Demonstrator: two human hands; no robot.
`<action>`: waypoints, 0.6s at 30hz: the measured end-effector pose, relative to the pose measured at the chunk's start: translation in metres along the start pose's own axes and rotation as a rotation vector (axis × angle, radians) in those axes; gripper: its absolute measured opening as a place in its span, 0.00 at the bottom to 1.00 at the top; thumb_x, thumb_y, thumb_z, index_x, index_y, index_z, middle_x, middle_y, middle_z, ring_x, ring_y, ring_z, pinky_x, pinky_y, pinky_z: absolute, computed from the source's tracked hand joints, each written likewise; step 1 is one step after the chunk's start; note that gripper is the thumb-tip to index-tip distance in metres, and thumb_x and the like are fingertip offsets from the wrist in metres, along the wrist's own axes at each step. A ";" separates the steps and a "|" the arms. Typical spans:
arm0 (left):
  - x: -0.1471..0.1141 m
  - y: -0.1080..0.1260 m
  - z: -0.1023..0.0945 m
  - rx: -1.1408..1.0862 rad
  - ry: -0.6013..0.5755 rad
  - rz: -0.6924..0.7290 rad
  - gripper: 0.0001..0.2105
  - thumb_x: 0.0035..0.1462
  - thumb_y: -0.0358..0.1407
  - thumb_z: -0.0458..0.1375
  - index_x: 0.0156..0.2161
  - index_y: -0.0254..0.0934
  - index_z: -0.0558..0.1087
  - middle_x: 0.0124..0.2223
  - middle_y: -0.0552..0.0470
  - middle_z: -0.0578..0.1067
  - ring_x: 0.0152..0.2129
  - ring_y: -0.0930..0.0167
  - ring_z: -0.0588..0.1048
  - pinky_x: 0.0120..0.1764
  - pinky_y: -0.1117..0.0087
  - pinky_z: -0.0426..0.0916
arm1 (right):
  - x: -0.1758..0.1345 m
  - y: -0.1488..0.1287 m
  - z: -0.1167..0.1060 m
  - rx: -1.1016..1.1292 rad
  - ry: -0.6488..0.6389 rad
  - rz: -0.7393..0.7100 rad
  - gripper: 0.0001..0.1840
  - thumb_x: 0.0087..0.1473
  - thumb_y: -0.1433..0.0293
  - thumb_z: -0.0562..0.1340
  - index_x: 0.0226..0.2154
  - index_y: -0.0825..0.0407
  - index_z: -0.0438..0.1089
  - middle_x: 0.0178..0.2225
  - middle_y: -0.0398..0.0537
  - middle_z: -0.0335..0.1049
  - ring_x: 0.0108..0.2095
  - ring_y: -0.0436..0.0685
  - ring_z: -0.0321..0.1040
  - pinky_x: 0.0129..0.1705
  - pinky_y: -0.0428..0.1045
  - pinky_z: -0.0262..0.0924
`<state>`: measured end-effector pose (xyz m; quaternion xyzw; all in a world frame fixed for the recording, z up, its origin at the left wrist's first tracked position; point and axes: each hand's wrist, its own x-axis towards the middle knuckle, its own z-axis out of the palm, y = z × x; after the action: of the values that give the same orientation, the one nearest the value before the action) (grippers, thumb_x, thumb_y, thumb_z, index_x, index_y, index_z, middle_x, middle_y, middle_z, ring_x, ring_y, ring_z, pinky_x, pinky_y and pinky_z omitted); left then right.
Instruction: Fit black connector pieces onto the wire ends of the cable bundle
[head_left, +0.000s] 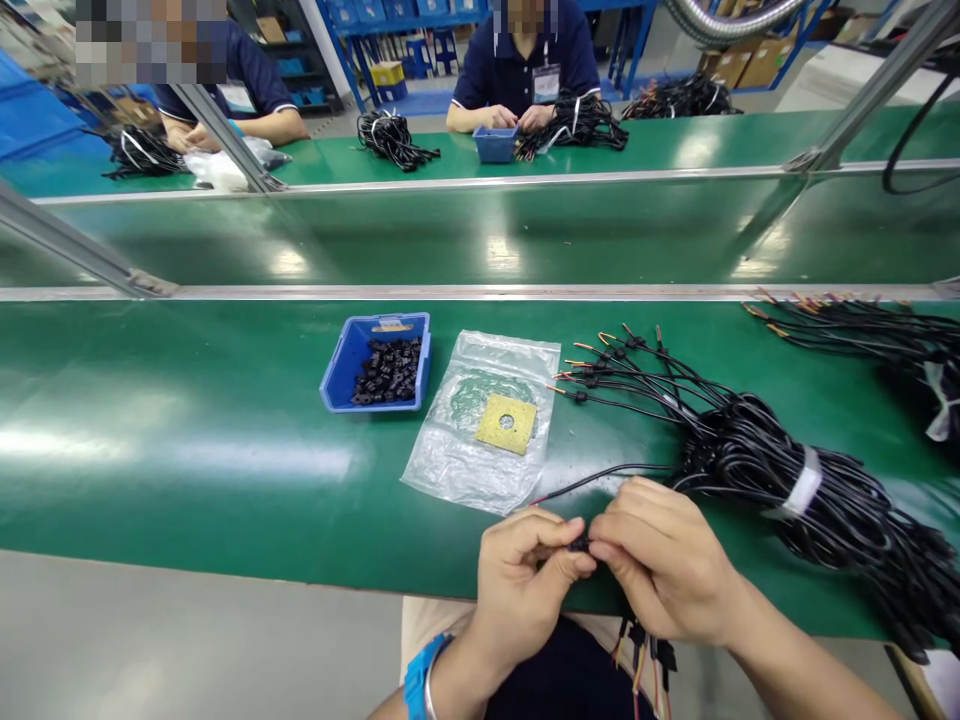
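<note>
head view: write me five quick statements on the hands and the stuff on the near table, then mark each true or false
1. The near blue bin holds small black pieces. True.
2. The yellow square lies inside the near blue bin. False: the yellow square is on or in the clear bag.
3. The left hand and right hand meet at a small dark piece. True.
4. The blue wristband is on the right wrist. False: the blue wristband is on the left.
5. A white tie wraps the cable bundle beside the right hand. True.
</note>
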<state>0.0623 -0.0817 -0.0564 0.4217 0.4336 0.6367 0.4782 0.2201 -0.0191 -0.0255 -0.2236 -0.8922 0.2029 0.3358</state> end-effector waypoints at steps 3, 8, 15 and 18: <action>0.001 0.000 0.000 0.072 -0.006 0.061 0.10 0.49 0.26 0.69 0.37 0.40 0.83 0.27 0.51 0.78 0.21 0.73 0.75 0.25 0.75 0.72 | 0.000 0.000 0.001 -0.016 -0.010 0.000 0.09 0.58 0.79 0.55 0.28 0.54 0.65 0.22 0.43 0.58 0.24 0.52 0.49 0.28 0.50 0.43; 0.004 0.002 0.001 0.144 -0.001 0.092 0.09 0.47 0.29 0.71 0.37 0.40 0.83 0.27 0.51 0.80 0.23 0.74 0.76 0.27 0.77 0.71 | 0.000 0.002 0.001 0.017 0.012 0.007 0.08 0.58 0.78 0.56 0.29 0.54 0.66 0.21 0.42 0.57 0.24 0.51 0.49 0.27 0.49 0.45; 0.000 0.002 0.001 -0.076 0.019 -0.123 0.19 0.48 0.27 0.70 0.46 0.44 0.79 0.32 0.55 0.80 0.28 0.76 0.78 0.34 0.80 0.74 | 0.002 0.003 -0.007 0.038 0.016 0.041 0.05 0.59 0.77 0.56 0.33 0.55 0.67 0.24 0.44 0.63 0.25 0.51 0.54 0.30 0.49 0.50; -0.002 0.001 0.000 -0.146 0.043 -0.118 0.17 0.51 0.25 0.68 0.46 0.43 0.78 0.38 0.53 0.82 0.33 0.75 0.80 0.37 0.80 0.74 | 0.003 0.005 -0.007 0.029 0.007 0.038 0.06 0.60 0.77 0.56 0.33 0.55 0.67 0.23 0.43 0.62 0.25 0.51 0.54 0.30 0.48 0.50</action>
<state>0.0623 -0.0836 -0.0557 0.3459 0.4203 0.6463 0.5348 0.2247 -0.0120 -0.0214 -0.2362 -0.8837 0.2213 0.3381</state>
